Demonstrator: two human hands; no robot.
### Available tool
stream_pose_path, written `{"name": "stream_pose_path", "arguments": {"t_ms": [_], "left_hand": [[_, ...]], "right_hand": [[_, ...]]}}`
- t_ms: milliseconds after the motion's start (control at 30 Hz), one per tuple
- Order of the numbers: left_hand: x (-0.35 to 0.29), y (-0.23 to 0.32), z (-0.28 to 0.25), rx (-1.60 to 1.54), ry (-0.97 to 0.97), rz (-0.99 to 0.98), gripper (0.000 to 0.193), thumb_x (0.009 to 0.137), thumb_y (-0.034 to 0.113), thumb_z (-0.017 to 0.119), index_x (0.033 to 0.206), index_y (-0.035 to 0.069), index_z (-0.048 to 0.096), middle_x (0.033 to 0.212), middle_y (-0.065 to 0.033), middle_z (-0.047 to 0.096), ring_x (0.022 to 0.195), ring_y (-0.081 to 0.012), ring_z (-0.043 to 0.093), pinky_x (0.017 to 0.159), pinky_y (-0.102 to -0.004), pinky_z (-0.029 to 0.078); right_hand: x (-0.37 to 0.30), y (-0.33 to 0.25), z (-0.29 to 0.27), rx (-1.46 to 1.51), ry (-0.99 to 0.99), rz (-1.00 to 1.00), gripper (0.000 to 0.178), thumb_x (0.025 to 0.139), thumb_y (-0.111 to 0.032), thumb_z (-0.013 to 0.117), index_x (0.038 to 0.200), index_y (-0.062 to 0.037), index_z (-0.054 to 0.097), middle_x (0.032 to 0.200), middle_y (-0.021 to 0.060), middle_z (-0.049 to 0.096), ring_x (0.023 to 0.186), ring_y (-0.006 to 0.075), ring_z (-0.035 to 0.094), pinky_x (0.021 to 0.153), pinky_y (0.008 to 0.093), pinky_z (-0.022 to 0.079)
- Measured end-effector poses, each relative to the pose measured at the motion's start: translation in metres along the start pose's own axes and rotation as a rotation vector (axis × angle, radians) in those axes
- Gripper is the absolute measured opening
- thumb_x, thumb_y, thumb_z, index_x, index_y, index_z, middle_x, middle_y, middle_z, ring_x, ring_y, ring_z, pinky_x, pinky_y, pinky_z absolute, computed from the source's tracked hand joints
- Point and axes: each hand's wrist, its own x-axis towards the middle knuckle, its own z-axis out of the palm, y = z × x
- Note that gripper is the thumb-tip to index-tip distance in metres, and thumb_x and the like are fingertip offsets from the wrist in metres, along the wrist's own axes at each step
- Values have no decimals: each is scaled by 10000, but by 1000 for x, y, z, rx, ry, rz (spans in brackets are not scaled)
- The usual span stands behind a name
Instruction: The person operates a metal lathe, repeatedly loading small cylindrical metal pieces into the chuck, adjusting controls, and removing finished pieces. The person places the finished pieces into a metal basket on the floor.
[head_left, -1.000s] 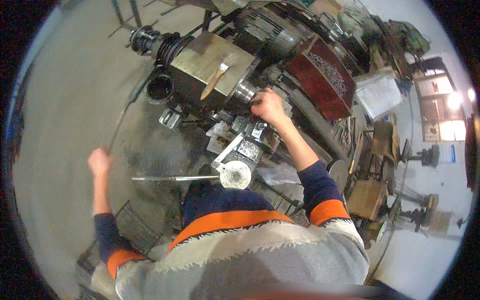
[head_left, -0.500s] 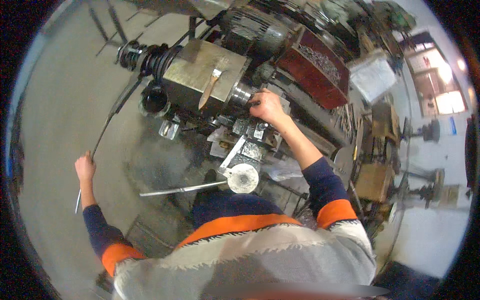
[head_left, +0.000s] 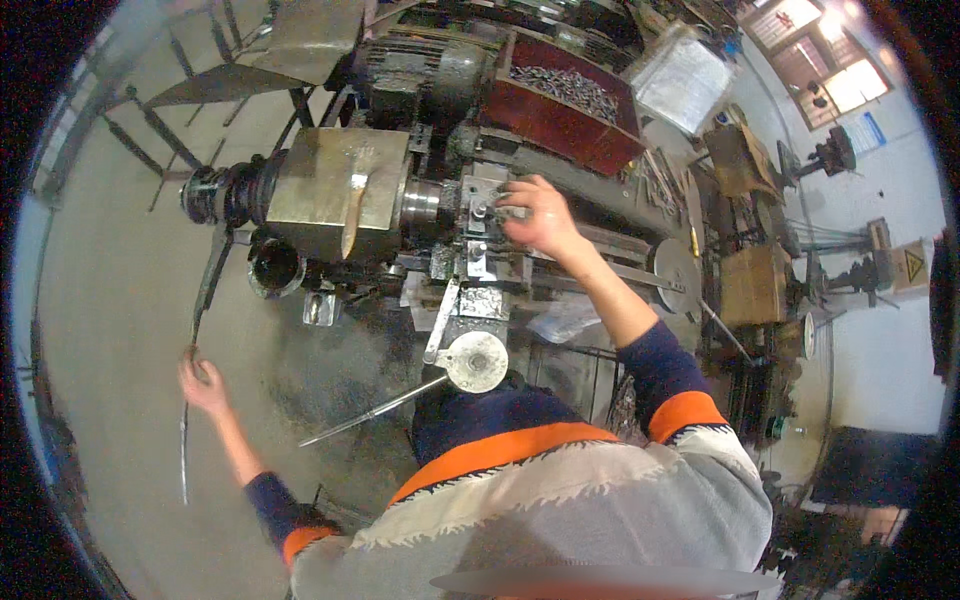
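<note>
Fingers of the left hand (head_left: 204, 388) have loosened at the lever rod (head_left: 184, 462), left of the headstock (head_left: 312, 180), thumb apart; the right hand (head_left: 541, 217) has left the spindle nose (head_left: 421, 206), uncovering it, for the tool post (head_left: 479, 212); whether its bent fingers grip anything, I cannot tell.

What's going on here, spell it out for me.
A person is at a metalworking machine, arms spread. The left hand is at a long lever off to the left; whether it grips firmly is unclear. The right hand is partly curled near the tool holder, and blur hides what it may hold. A brush lies on the flat metal housing, and a dark red box of small metal pieces sits farther back.
</note>
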Motion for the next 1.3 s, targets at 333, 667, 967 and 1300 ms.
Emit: {"name": "stream_pose_path", "arguments": {"t_ms": [333,667,967,1300], "left_hand": [[-73,121,185,183,-954,-10,289,704,232,592,928,55,549,835,-170,590,810,-331,571,705,-411,462],[-47,124,144,259,-991,-103,337,730,207,571,1047,101,532,877,-150,602,846,-307,573,695,-413,464],[-128,14,-7,37,-895,-476,307,720,237,605,947,32,589,762,-163,610,676,-268,610,625,-368,472],[-178,137,-96,-501,-392,-1382,350,801,260,548,770,-86,507,611,-207,565,442,-269,559,330,-316,420]], "right_hand": [[-181,55,-66,2,18,641,286,541,-103,581,813,-41,643,883,154,602,838,316,559,868,361,382],[-306,138,-103,-67,73,939,314,568,-184,600,841,-33,640,814,168,619,744,276,600,699,314,459],[-420,279,-143,-371,-321,1351,567,620,-224,580,1146,-35,488,1074,183,544,979,300,531,829,356,423],[-505,370,-110,-534,-531,1127,259,633,-203,552,807,-16,598,871,184,593,893,331,546,759,384,438]]}}
